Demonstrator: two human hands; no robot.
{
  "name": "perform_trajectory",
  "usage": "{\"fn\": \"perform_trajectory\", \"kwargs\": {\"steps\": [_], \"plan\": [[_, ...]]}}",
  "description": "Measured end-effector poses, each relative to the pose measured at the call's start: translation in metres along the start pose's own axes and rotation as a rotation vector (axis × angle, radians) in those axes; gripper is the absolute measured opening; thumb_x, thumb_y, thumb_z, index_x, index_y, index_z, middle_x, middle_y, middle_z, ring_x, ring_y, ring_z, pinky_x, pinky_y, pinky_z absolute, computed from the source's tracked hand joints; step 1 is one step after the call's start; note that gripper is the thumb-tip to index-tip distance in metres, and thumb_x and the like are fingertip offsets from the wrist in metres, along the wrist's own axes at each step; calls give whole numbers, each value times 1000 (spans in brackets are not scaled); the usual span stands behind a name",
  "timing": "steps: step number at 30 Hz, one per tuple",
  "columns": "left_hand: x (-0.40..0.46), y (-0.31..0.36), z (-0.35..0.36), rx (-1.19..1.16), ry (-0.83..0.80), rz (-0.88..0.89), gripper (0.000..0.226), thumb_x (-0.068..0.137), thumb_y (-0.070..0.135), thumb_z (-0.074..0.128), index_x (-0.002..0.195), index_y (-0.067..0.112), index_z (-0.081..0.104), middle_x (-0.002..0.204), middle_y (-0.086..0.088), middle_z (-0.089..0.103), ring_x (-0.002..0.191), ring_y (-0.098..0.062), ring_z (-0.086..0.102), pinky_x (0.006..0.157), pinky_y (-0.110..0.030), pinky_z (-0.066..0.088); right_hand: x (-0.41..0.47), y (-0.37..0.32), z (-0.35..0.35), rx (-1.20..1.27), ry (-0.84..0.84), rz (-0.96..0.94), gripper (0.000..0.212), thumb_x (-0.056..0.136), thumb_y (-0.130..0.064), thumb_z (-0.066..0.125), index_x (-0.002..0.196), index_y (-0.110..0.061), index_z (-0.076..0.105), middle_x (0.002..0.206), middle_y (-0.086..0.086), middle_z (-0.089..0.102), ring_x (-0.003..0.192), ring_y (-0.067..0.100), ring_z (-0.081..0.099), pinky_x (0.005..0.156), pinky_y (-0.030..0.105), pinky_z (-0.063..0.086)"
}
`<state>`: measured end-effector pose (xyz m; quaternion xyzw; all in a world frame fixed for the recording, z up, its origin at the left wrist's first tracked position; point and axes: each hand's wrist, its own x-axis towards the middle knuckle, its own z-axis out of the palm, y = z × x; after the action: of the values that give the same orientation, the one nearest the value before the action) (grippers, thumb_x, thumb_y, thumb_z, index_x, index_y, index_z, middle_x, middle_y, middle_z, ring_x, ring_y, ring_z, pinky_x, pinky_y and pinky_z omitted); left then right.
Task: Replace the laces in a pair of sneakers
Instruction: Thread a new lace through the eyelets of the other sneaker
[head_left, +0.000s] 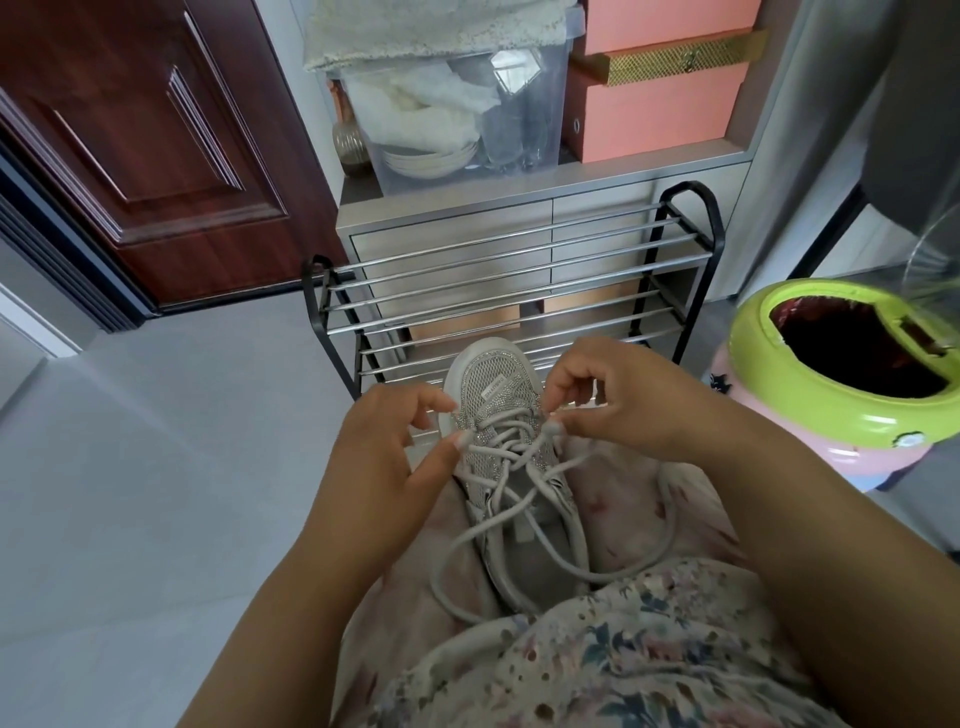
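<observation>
The sneaker (511, 467) lies in my lap on the flowered dress (597, 649), toe pointing away from me, and I take everything else from it. Nearest me, below its heel, the loose ends of the grey lace (519, 561) trail in wide loops over the cloth — I should keep them from knotting as I draw slack through. Up at the sneaker's forward eyelets my left hand (395, 457) has thumb and fingertips pinched on the lace at the left edge, while my right hand (613, 405) pinches a strand at the right edge, remaining fingers curled in. I judge I'm loosening the crossings here; best to work one row at a time, pulling evenly from both sides so the mesh doesn't pucker, and steady the shoe with my wrists. Beyond the toe stands the shoe rack (519, 291), bare-railed; to the sneaker's right, farther off, a green-rimmed bin (810, 405).
</observation>
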<state>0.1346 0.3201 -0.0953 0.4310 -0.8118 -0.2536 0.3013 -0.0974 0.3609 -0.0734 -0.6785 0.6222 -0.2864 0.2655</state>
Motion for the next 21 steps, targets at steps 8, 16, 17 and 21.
{"fn": "perform_trajectory", "kwargs": {"steps": [8,16,17,21], "plan": [[-9,13,8,83,-256,78,9,78,44,69,84,40,73,87,17,50,91,3,45,70,-13,33,-8,-15,5,-101,-180,-137,15,69,-28,81,80,-29,72,80,-13,55,77,1,51,64,14,41],[-7,10,8,128,-306,46,13,79,38,72,90,44,71,89,16,50,92,9,41,68,-2,28,-4,-13,22,-314,-302,-184,22,70,-35,77,92,-32,71,89,-13,49,86,6,49,78,28,43],[-7,10,8,120,-309,43,13,80,37,72,91,43,72,88,16,50,92,9,41,68,-2,29,-5,-13,23,-318,-307,-187,18,71,-33,76,88,-32,71,87,-14,48,86,7,49,77,30,43],[-7,10,8,108,-298,50,15,82,34,70,95,40,73,86,16,51,90,9,43,69,-4,30,-6,-11,22,-283,-337,-201,8,73,-21,72,79,-25,70,80,-12,51,78,7,52,72,31,45]]}}
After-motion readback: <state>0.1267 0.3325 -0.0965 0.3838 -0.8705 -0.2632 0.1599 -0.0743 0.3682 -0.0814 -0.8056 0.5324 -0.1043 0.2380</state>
